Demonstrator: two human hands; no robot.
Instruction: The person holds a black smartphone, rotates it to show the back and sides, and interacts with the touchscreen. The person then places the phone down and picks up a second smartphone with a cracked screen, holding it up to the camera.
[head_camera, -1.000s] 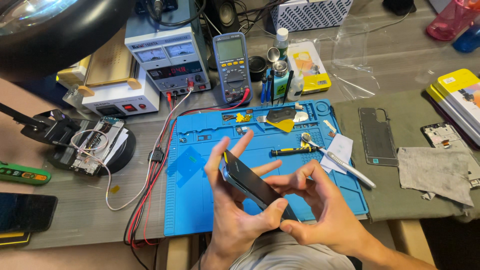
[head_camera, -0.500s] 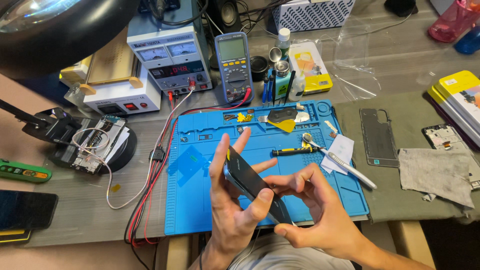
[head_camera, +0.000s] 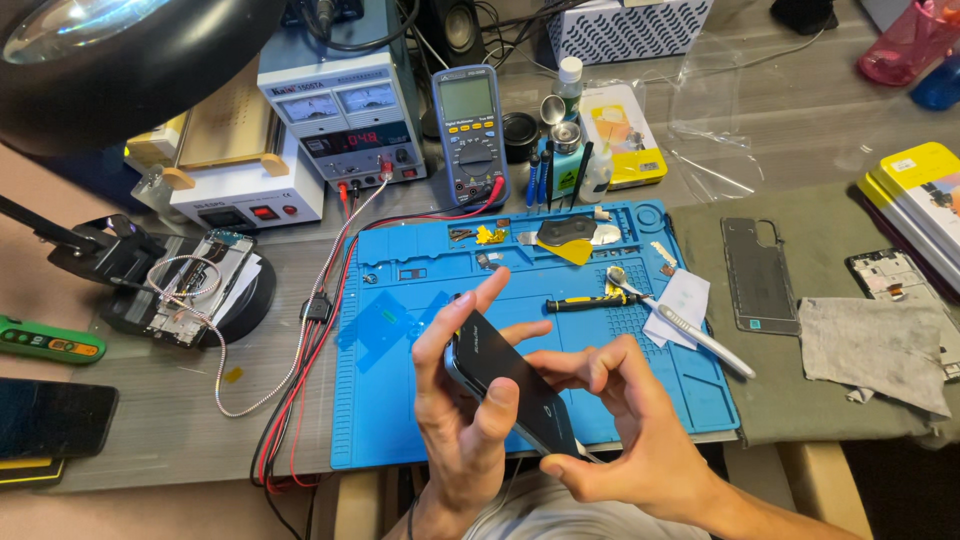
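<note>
The person holds a dark phone (head_camera: 510, 385) in the air above the near edge of the blue work mat (head_camera: 400, 400). The phone is tilted, with its upper end toward the left and its lower end toward the person's body. The left hand (head_camera: 455, 420) grips it from the side: the thumb lies along one long edge and the fingers wrap on the other, while the index finger stands up free. The right hand (head_camera: 625, 430) is close to the phone's lower end. Its thumb and one fingertip pinch at the lower corner, and the other fingers curl above the glass. So both hands are closed on the phone and they almost touch each other.

On the mat, beyond the hands, lies a screwdriver with a black and yellow handle (head_camera: 585, 301), and just beside it a white brush-like tool (head_camera: 690, 330) on a small white paper (head_camera: 683, 300). A yellow pick (head_camera: 570, 248) rests near the far edge of the mat.

To the right, on a grey-green cloth (head_camera: 800, 400), a dark phone back cover (head_camera: 758, 273) lies flat, and a crumpled grey rag (head_camera: 872, 352) is near it. Behind the mat stand a multimeter (head_camera: 470, 135) and a bench power supply (head_camera: 345, 115) with red and black cables (head_camera: 300, 380) that run down the bench (head_camera: 160, 430). At the far left another dark phone (head_camera: 50, 418) lies flat.
</note>
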